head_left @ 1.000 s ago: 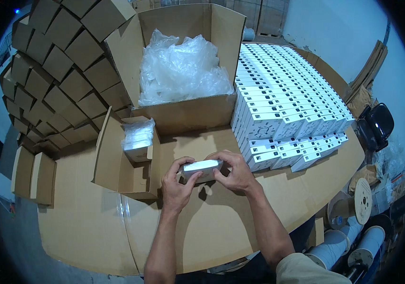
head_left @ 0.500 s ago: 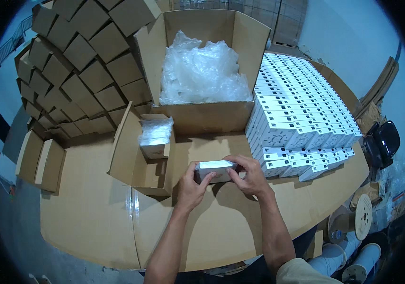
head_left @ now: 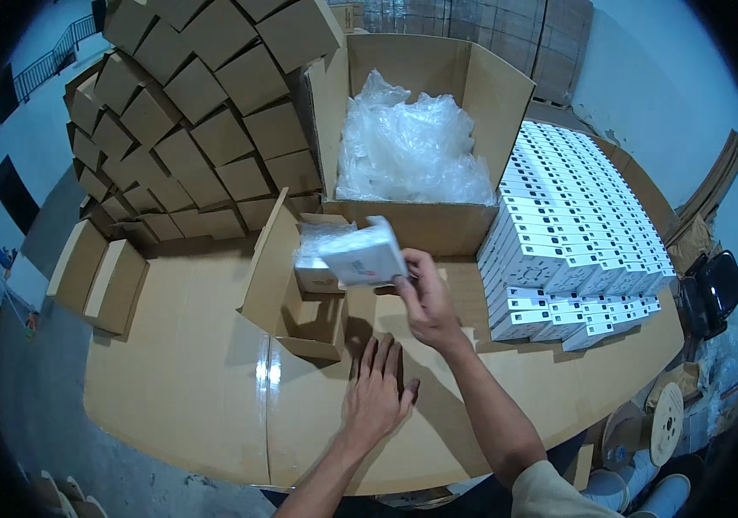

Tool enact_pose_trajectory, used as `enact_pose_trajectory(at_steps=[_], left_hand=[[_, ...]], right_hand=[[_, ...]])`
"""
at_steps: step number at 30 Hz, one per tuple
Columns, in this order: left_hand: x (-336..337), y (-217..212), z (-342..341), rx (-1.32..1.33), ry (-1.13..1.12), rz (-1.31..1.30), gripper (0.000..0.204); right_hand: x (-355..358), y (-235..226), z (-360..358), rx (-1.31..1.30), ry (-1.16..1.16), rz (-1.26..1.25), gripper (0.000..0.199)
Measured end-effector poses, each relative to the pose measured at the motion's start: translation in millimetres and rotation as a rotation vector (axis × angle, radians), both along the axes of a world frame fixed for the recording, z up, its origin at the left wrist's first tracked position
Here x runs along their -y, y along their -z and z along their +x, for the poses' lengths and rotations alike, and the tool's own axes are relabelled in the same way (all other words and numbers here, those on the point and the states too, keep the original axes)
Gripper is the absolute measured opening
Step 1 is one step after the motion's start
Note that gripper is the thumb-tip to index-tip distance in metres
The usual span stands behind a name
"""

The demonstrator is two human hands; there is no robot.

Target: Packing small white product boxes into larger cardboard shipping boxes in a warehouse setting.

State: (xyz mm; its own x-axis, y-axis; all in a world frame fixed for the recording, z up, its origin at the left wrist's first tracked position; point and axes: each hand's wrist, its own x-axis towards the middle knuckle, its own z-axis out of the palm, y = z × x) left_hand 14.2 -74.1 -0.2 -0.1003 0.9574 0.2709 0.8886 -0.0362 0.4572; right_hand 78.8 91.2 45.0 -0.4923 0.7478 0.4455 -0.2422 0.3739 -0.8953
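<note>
The left hand (head_left: 378, 393) has released the small white box (head_left: 360, 253) and now lies flat, fingers spread, on the cardboard-covered table (head_left: 179, 380). The right hand (head_left: 425, 298) alone grips the box, raised above the small open carton (head_left: 309, 302), indicating transfer toward it.

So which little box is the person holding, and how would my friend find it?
Start at the big open carton stuffed with crinkly clear plastic at the back of the cardboard-covered table. Just in front of it, the right hand lifts a small white box above a small open brown carton. Unlike the white boxes stacked at the right, it is up in the air, tilted.
</note>
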Motion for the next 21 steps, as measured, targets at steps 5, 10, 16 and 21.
enact_pose_trajectory(at_steps=[5, 10, 16, 21], left_hand=[[34.9, -13.5, 3.7, -0.04, 0.006, -0.094, 0.071], [36.2, -14.7, 4.5, -0.057, 0.011, -0.126, 0.07], [36.6, -15.5, 1.3, -0.03, 0.006, -0.11, 0.069], [35.4, -14.2, 1.4, -0.038, 0.009, -0.099, 0.07]], right_hand=[[0.0, -22.9, -37.4, 0.209, -0.004, 0.229, 0.03], [-12.4, -16.5, -46.8, 0.311, -0.05, 0.304, 0.029], [-17.7, -27.4, -38.3, 0.415, 0.066, 0.553, 0.031], [-20.6, -25.4, -36.2, 0.451, 0.059, 0.584, 0.031]])
